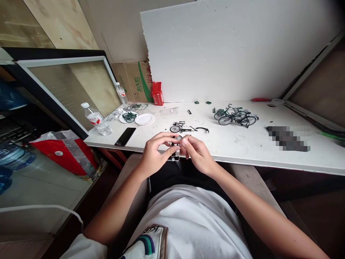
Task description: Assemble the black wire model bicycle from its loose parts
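My left hand (156,149) is closed around a small black and silver model bicycle part (173,158), held over the table's front edge. Thumb and fingers grip it from the left, hiding much of its shape. My right hand (198,153) is pinched against the same piece from the right, its fingertips beside a small spoked wheel (178,137). What sits between those fingertips is too small to make out. Just beyond my hands lie loose black bicycle parts, among them a wheel (175,128), a thin frame piece (186,130) and a curved mudguard (202,128).
Model bicycles (237,118) stand on the white table (231,145) to the right, near a blurred-out patch. Leftward are a phone (125,136), white plates (145,119), green parts (129,116) and a water bottle (96,120). A red box (157,94) stands behind.
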Action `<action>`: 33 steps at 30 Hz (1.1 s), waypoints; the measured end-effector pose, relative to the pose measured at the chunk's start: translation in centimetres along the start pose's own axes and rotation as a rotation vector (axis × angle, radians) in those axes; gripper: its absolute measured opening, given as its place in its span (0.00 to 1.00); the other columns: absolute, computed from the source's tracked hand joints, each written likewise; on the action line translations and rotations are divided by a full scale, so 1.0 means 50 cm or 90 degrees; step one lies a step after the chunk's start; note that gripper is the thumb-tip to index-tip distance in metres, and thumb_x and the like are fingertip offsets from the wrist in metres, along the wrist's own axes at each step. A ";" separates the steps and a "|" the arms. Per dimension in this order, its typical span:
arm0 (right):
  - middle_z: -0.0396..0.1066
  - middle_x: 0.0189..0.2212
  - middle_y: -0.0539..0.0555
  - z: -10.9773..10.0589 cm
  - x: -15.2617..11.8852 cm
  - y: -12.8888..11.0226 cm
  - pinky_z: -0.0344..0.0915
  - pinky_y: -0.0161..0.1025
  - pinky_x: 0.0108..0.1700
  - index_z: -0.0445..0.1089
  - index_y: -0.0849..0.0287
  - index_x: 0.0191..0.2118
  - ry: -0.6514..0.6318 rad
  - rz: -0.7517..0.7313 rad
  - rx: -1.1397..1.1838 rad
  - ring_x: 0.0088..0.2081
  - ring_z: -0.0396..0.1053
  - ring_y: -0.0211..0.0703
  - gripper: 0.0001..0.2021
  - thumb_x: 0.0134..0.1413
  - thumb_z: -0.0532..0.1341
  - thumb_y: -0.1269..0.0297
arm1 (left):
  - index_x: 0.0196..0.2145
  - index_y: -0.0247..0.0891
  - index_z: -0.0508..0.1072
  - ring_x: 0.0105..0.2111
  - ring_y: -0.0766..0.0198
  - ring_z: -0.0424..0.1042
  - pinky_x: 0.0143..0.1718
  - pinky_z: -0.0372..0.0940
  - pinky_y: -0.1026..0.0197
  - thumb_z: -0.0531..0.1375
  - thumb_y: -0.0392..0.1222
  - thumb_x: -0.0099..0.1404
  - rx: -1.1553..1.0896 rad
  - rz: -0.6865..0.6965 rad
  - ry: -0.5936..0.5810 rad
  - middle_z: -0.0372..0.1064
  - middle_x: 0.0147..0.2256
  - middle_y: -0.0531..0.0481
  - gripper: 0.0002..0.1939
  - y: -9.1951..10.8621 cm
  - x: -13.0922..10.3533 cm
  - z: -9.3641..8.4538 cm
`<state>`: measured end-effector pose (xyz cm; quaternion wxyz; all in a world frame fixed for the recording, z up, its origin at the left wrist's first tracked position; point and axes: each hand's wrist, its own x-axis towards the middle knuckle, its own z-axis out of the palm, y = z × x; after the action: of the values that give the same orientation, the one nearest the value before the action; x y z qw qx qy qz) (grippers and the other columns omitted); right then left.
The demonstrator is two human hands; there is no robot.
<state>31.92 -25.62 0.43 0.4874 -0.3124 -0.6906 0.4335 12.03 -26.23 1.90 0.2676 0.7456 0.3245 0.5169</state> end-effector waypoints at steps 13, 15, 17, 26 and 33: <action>0.73 0.31 0.54 -0.008 -0.001 0.014 0.66 0.44 0.39 0.71 0.53 0.36 0.087 -0.251 -0.248 0.33 0.67 0.45 0.15 0.76 0.57 0.53 | 0.45 0.39 0.83 0.55 0.51 0.79 0.51 0.76 0.54 0.69 0.46 0.70 -0.039 -0.014 -0.002 0.79 0.53 0.37 0.10 0.002 0.000 0.003; 0.72 0.29 0.53 -0.004 -0.006 0.016 0.65 0.44 0.38 0.70 0.54 0.34 0.100 -0.228 -0.233 0.31 0.66 0.44 0.18 0.76 0.56 0.51 | 0.46 0.39 0.82 0.54 0.52 0.79 0.50 0.76 0.55 0.70 0.45 0.70 -0.042 -0.007 -0.001 0.79 0.53 0.37 0.10 0.004 -0.001 0.005; 0.69 0.27 0.52 0.002 -0.010 0.017 0.64 0.42 0.36 0.69 0.54 0.32 0.104 -0.171 -0.199 0.30 0.65 0.43 0.21 0.76 0.56 0.48 | 0.48 0.40 0.81 0.54 0.53 0.79 0.50 0.75 0.55 0.70 0.44 0.69 -0.035 0.000 0.000 0.79 0.53 0.38 0.12 0.004 -0.002 0.006; 0.45 0.18 0.43 0.011 0.000 -0.010 0.55 0.35 0.25 0.54 0.52 0.24 -0.072 0.253 0.264 0.25 0.65 0.42 0.32 0.63 0.61 0.31 | 0.62 0.41 0.71 0.52 0.54 0.80 0.50 0.74 0.55 0.72 0.43 0.67 0.004 -0.034 0.017 0.79 0.56 0.37 0.28 -0.008 -0.006 0.005; 0.72 0.30 0.51 0.001 0.001 0.006 0.65 0.37 0.30 0.69 0.55 0.36 0.022 0.062 0.032 0.30 0.68 0.40 0.24 0.69 0.60 0.37 | 0.60 0.41 0.71 0.49 0.56 0.82 0.50 0.73 0.55 0.73 0.45 0.67 -0.049 -0.093 0.023 0.79 0.56 0.37 0.28 -0.010 -0.001 0.001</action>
<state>31.85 -25.46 0.16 0.4852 -0.3407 -0.6550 0.4684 11.98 -25.97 1.47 0.3271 0.6997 0.3625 0.5216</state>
